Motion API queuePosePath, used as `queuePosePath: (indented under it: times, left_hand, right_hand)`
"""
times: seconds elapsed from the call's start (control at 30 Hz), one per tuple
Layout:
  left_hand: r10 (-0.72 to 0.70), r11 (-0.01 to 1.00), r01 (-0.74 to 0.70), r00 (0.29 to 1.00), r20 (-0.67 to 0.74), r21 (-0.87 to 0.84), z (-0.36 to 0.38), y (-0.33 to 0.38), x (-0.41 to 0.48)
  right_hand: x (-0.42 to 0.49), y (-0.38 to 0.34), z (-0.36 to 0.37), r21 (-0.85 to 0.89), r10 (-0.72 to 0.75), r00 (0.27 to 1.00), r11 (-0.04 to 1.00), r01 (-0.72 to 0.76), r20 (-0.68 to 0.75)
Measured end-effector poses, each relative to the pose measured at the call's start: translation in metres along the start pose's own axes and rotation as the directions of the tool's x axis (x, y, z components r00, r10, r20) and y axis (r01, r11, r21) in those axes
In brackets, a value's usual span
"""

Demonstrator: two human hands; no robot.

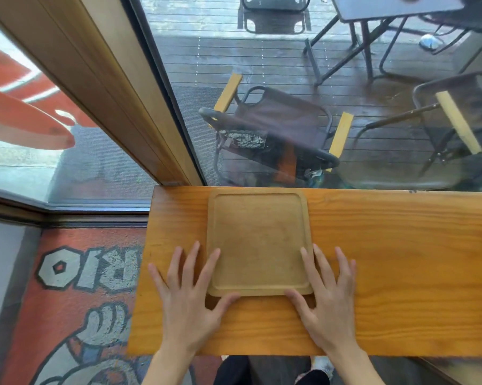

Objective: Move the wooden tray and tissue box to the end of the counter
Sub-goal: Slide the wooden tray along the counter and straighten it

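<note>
A square wooden tray (258, 240) with a raised rim lies flat on the orange wooden counter (401, 259), close to the counter's left end and against the window side. My left hand (188, 295) rests flat at the tray's near left corner, its index finger on the left rim and its thumb against the near edge. My right hand (324, 294) mirrors it at the near right corner. The fingers of both hands are spread and do not curl under the tray. No tissue box is in view.
The counter ends at the left (144, 273); beyond it is a painted floor (76, 301). A glass window (289, 107) runs along the counter's far edge, with folding chairs and a table outside. The counter stretches on to the right.
</note>
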State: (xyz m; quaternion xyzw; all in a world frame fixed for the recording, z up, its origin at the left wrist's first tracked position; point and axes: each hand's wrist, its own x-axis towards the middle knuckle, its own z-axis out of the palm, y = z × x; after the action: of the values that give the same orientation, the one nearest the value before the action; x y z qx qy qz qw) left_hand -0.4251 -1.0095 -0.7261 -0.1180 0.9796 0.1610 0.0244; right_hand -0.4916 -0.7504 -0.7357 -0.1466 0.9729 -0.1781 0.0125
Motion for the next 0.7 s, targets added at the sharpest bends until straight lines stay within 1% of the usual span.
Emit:
queuePosePath:
  times: [0.1, 0.27, 0.4, 0.7]
  left_hand:
    - [0.023, 0.995, -0.028, 0.998, 0.054, 0.099, -0.001, 0.001, 0.003]
    - [0.001, 0.988, -0.028, 0.985, 0.175, 0.153, -0.009, 0.007, 0.001]
    - [-0.035, 0.985, 0.004, 0.984, 0.177, 0.172, -0.008, 0.010, 0.001]
    - [-0.026, 0.982, -0.009, 0.984, 0.179, 0.188, -0.006, 0.011, 0.000]
  right_hand:
    - [0.006, -0.003, 0.001, -0.081, -0.024, 0.999, 0.996, 0.028, 0.048]
    - [0.002, -0.007, -0.002, -0.188, -0.018, 0.988, 0.981, 0.047, 0.152]
    - [0.003, -0.007, -0.001, -0.196, -0.022, 0.990, 0.979, 0.049, 0.140]
    - [0.002, -0.008, -0.001, -0.155, -0.043, 0.996, 0.987, 0.054, 0.072]
